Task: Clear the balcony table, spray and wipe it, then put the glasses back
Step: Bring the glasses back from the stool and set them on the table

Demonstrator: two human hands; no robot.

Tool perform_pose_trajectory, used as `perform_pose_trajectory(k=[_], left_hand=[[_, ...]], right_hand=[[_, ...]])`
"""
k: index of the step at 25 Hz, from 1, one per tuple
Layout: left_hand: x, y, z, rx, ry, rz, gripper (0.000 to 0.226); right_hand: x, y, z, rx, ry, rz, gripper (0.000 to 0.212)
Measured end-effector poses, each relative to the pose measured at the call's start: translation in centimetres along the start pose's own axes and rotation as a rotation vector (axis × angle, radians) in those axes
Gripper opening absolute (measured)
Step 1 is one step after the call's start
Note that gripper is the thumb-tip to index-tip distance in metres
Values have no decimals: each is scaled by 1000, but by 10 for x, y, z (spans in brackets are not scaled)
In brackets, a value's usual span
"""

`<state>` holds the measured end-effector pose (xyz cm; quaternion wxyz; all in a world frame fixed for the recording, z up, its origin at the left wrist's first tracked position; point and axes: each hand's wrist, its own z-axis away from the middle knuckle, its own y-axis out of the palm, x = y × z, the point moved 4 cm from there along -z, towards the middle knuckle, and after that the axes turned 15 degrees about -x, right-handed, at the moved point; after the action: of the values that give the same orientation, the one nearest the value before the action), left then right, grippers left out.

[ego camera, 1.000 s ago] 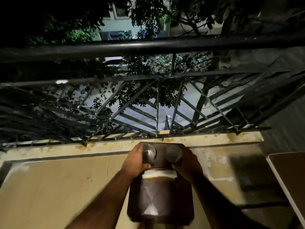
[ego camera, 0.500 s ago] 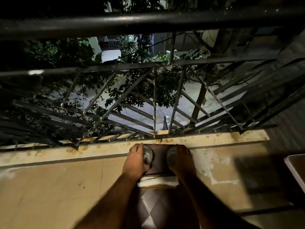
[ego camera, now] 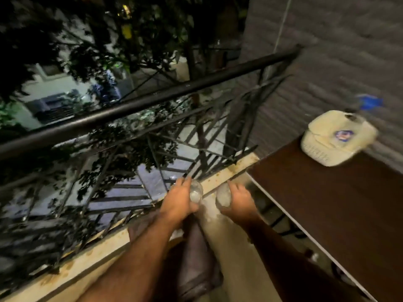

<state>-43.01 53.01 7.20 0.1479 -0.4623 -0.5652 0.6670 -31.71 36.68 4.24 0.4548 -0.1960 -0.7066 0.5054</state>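
Glasses sit one in each hand, held out in front of the person above the balcony floor. The left glass (ego camera: 195, 194) is wrapped by the left hand (ego camera: 180, 201), whose fingers curl over its far side while the thumb closes under it. The right glass (ego camera: 223, 195) is gripped by the right hand (ego camera: 239, 200), fingers bent round its right side. The two glasses are near each other but apart, with a strip of pale floor showing between them. Both look clear; blur hides whether anything is inside.

Below the wrists, between the forearms, a dark padded stool (ego camera: 196, 258) is seen, blurred. Just beyond the hands runs the pale kerb (ego camera: 229, 171) under the black railing (ego camera: 152, 99). To the right of the right hand, close by, stretches the dark brown table (ego camera: 327, 203) with its light edge. On the table's far end, well away from the hands, lies a cream cap (ego camera: 335, 138) with a round badge, against the grey wall (ego camera: 338, 51).
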Motion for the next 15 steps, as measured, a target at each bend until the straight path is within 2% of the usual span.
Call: perform_pose_trajectory(k=[4,9,15], left_hand=[[-118,15,-6,54,172,-17,99],[-280,70,16,129,366,-14,97],[-443,146,56,260,505,5,96]], right_hand=[[-69,-94,12,-145,138,-4,87],[-204,-197,58,-263,343,56,87],[-347,-277,123,-364,553,82,93]])
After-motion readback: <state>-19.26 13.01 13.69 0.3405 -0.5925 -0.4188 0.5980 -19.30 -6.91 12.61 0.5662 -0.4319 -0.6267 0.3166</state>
